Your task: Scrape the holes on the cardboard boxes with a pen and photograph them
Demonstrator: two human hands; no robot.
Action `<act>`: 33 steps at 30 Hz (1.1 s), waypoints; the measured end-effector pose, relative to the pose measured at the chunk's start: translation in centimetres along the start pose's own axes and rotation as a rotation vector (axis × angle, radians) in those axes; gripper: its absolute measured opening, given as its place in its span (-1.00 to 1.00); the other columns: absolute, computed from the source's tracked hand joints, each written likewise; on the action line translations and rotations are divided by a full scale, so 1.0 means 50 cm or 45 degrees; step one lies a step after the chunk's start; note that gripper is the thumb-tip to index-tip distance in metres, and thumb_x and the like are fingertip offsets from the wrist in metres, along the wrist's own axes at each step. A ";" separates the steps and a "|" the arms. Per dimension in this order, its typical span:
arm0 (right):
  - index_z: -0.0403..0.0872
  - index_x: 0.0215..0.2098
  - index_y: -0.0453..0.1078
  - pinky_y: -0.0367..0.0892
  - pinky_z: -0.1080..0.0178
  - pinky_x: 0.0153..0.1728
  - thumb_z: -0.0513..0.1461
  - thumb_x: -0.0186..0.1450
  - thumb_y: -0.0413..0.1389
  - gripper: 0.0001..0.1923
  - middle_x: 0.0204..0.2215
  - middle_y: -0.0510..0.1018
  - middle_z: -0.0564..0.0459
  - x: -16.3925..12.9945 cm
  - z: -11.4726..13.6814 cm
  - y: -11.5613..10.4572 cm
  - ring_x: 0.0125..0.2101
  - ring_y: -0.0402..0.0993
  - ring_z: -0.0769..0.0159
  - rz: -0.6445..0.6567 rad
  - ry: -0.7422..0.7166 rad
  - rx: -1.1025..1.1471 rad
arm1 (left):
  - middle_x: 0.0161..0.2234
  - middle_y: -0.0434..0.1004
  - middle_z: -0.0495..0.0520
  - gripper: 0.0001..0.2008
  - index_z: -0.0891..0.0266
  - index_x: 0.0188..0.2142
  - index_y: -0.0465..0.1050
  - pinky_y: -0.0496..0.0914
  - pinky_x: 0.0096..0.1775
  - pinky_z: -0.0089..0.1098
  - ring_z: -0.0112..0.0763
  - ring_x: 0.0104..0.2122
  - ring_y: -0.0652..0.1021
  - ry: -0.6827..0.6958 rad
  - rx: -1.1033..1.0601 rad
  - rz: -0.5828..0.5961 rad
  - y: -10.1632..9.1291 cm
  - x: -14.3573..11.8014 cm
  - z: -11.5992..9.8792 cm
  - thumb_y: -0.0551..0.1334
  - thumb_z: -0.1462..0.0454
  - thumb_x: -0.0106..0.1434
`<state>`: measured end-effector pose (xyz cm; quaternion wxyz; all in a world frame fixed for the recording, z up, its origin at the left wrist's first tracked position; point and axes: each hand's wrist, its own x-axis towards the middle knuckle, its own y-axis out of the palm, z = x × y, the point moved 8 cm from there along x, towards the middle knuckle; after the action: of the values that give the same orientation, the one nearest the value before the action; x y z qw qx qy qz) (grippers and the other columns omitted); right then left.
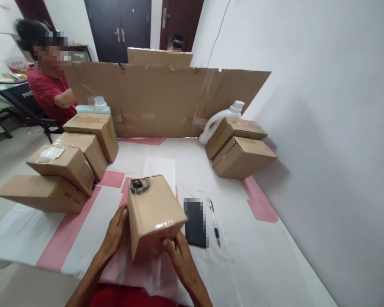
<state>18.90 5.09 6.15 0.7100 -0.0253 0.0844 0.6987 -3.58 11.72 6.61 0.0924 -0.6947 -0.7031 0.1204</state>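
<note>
Both hands grip a brown cardboard box near the front edge of the white-and-pink tablecloth [252,256]: the left hand [117,230] presses against its left side, while the right hand [179,253] clasps the lower right corner, thumb on the near face. The box [160,207] sits at an angle (a black-smudged hole [136,184] marks its top, toward the far left corner); whether its underside touches the cloth is hard to tell. Just right of it lie a black rectangular slab [195,228] and a capped pen [215,224]. Four cartons [60,160] line the left, two cartons [248,157] the right, before an upright cardboard screen [166,100].
</note>
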 end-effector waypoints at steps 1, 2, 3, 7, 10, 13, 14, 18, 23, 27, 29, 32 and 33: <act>-0.03 0.30 0.41 0.26 -0.07 0.28 0.21 0.28 0.24 -0.23 0.18 0.56 -0.20 0.001 -0.007 0.007 0.23 0.40 -0.12 0.011 0.017 0.045 | 0.14 0.60 0.27 -0.30 0.23 0.15 0.54 0.30 0.32 0.07 0.02 0.22 0.52 0.008 0.081 -0.010 -0.025 -0.020 -0.008 0.02 -0.23 0.42; -0.02 0.29 0.41 0.23 -0.08 0.31 0.24 0.29 0.21 -0.22 0.17 0.57 -0.19 0.003 -0.015 0.015 0.25 0.38 -0.12 0.026 0.040 0.103 | 0.18 0.57 0.26 -0.32 0.22 0.18 0.52 0.28 0.33 0.06 0.01 0.24 0.50 0.016 0.166 -0.008 -0.054 -0.041 -0.018 0.01 -0.21 0.43; 0.01 0.31 0.39 0.21 -0.07 0.32 0.25 0.29 0.20 -0.21 0.18 0.56 -0.18 0.004 -0.024 0.025 0.27 0.35 -0.10 0.040 0.070 0.185 | 0.21 0.55 0.24 -0.34 0.20 0.21 0.50 0.29 0.34 0.05 0.01 0.26 0.48 0.021 0.244 0.000 -0.090 -0.065 -0.030 0.03 -0.19 0.43; 0.12 0.39 0.22 0.50 -0.02 0.05 0.21 0.35 0.18 -0.24 0.15 0.58 -0.13 -0.014 -0.061 0.128 0.09 0.56 0.03 0.271 0.335 0.633 | 0.30 0.46 0.14 -0.37 0.04 0.33 0.40 0.37 0.29 0.03 0.08 0.29 0.45 -0.002 0.441 -0.059 -0.271 -0.180 -0.082 0.21 -0.10 0.35; -0.08 0.23 0.38 0.57 0.22 -0.37 0.17 0.35 0.23 -0.32 -0.13 0.70 -0.16 -0.067 -0.085 0.261 -0.33 0.69 0.19 0.622 0.653 0.862 | 0.30 0.48 0.06 -0.28 -0.05 0.34 0.38 0.44 0.21 0.06 0.14 0.26 0.49 -0.045 0.564 -0.186 -0.389 -0.269 -0.119 0.29 -0.14 0.22; -0.26 -0.05 0.50 0.49 0.42 -0.49 0.15 0.29 0.31 -0.37 -0.34 0.70 -0.15 -0.136 -0.106 0.387 -0.48 0.65 0.34 0.920 1.055 1.089 | 0.24 0.54 -0.06 -0.28 -0.14 0.29 0.42 0.48 0.17 0.06 0.12 0.18 0.55 -0.149 0.620 -0.401 -0.475 -0.330 -0.149 0.25 -0.22 0.17; -0.28 -0.09 0.51 0.47 0.46 -0.49 0.15 0.33 0.27 -0.38 -0.35 0.70 -0.16 -0.153 -0.111 0.423 -0.48 0.65 0.36 0.986 1.175 1.126 | 0.22 0.56 -0.09 -0.28 -0.15 0.27 0.43 0.49 0.16 0.05 0.10 0.15 0.57 -0.210 0.628 -0.464 -0.497 -0.341 -0.156 0.22 -0.26 0.17; -0.44 0.05 0.40 0.43 0.40 -0.61 0.32 0.44 -0.39 0.03 -0.36 0.68 -0.40 -0.169 -0.129 0.540 -0.49 0.70 0.16 1.197 1.434 0.900 | 0.02 0.68 -0.02 -0.24 0.01 0.10 0.55 0.52 0.06 -0.05 0.03 -0.02 0.62 -0.485 0.760 -0.532 -0.561 -0.326 -0.164 0.10 -0.37 0.17; -0.60 0.26 0.09 0.43 0.24 -0.66 0.20 0.39 -0.75 0.14 -0.41 0.64 -0.43 -0.098 -0.133 0.634 -0.49 0.70 -0.05 1.250 1.513 0.502 | -0.13 0.70 0.07 -0.25 0.18 -0.01 0.58 0.50 -0.01 -0.15 -0.04 -0.12 0.63 -0.478 0.886 -0.433 -0.601 -0.186 -0.145 0.03 -0.33 0.23; -0.52 0.22 0.17 0.43 0.27 -0.64 0.23 0.40 -0.69 0.11 -0.38 0.65 -0.34 -0.036 -0.135 0.655 -0.50 0.70 0.04 1.143 1.381 0.468 | -0.03 0.70 0.19 -0.26 0.20 -0.05 0.61 0.50 0.03 -0.13 0.05 -0.02 0.63 -0.357 0.835 -0.508 -0.637 -0.087 -0.110 0.12 -0.30 0.12; -0.39 0.16 0.25 0.44 0.29 -0.61 0.23 0.47 -0.60 -0.01 -0.33 0.66 -0.29 -0.034 -0.143 0.641 -0.48 0.71 0.09 1.168 1.288 0.480 | 0.08 0.65 0.20 -0.27 0.21 -0.01 0.58 0.48 0.11 -0.11 0.03 0.08 0.60 -0.304 0.757 -0.621 -0.651 -0.085 -0.101 0.13 -0.29 0.16; -0.23 0.00 0.36 0.45 0.28 -0.58 0.26 0.48 -0.20 -0.26 -0.33 0.66 -0.17 -0.052 -0.159 0.564 -0.48 0.69 0.12 1.245 1.136 0.451 | 0.22 0.51 0.18 -0.31 0.19 0.12 0.48 0.43 0.21 -0.01 -0.01 0.13 0.57 -0.214 0.790 -0.945 -0.648 -0.159 -0.123 0.06 -0.25 0.31; -0.21 -0.05 0.39 0.45 0.27 -0.57 0.27 0.42 -0.03 -0.30 -0.34 0.65 -0.14 -0.051 -0.161 0.518 -0.49 0.68 0.13 1.221 1.058 0.444 | 0.23 0.50 0.14 -0.34 0.14 0.17 0.45 0.42 0.22 0.01 -0.04 0.10 0.59 -0.148 0.826 -1.093 -0.638 -0.198 -0.140 0.04 -0.22 0.35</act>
<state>-7.63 1.90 0.73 0.2221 -0.1373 0.4654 0.8457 -31.77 1.95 23.14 0.3039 -0.2732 -0.8544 0.3208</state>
